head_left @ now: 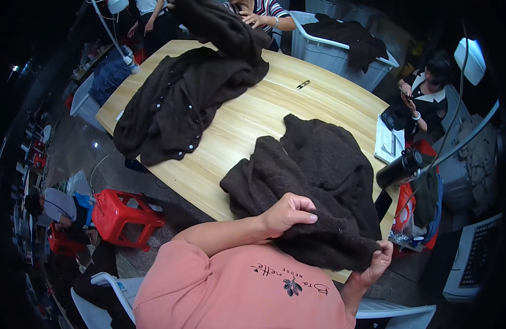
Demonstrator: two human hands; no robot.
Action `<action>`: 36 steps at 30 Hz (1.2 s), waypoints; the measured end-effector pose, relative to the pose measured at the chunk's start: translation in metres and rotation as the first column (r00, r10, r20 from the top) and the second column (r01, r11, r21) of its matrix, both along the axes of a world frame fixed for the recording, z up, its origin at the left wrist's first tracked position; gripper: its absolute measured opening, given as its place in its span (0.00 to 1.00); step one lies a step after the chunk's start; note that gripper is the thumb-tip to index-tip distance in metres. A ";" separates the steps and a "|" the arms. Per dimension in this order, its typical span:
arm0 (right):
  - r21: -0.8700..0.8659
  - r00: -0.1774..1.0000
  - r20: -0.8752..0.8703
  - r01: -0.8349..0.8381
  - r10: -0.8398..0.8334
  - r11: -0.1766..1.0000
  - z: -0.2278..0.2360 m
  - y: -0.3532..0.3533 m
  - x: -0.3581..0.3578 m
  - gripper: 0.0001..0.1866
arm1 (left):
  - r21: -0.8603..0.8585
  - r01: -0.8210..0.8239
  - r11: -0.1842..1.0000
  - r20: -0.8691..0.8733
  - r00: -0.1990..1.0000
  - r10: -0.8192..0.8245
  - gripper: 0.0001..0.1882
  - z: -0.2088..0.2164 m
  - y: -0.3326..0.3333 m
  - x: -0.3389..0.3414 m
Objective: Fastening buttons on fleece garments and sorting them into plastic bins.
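A dark brown knitted garment (324, 164) lies bunched over the near right of the table (231, 131), its near part drawn toward my body. My left hand (288, 216) pinches its fabric near the middle of the near part, thumb on top. My right hand (378, 259) is closed on the garment's edge at the near right corner. The cloth between my hands is spread out. Folds hide the garment's full shape.
Another dark brown buttoned garment (170, 104) covers the table's far left; a co-worker (264, 13) lifts part of it. Thread snips (303, 85), a scale (389, 140) and a black bottle (399, 169) are on the table. A red stool (124, 216) stands left.
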State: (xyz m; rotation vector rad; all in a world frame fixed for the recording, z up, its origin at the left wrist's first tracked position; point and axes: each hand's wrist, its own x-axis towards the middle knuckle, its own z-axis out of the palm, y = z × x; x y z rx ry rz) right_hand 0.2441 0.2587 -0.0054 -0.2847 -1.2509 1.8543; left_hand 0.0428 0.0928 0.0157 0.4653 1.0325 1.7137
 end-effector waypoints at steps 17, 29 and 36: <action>0.919 0.964 0.247 -0.200 -0.101 0.339 -0.010 -0.036 -0.055 0.17 | -0.079 0.113 0.990 -0.396 0.908 -0.135 0.03 -0.069 0.035 0.015; 0.921 0.955 0.293 -0.268 -0.048 0.282 -0.014 -0.037 -0.057 0.16 | -0.114 0.091 0.989 -0.409 0.903 -0.131 0.03 -0.076 0.029 0.011; 0.945 0.973 0.185 -0.137 -0.141 0.298 -0.029 -0.036 -0.060 0.18 | -0.133 0.211 0.968 -0.180 0.956 -0.233 0.03 -0.074 0.028 0.009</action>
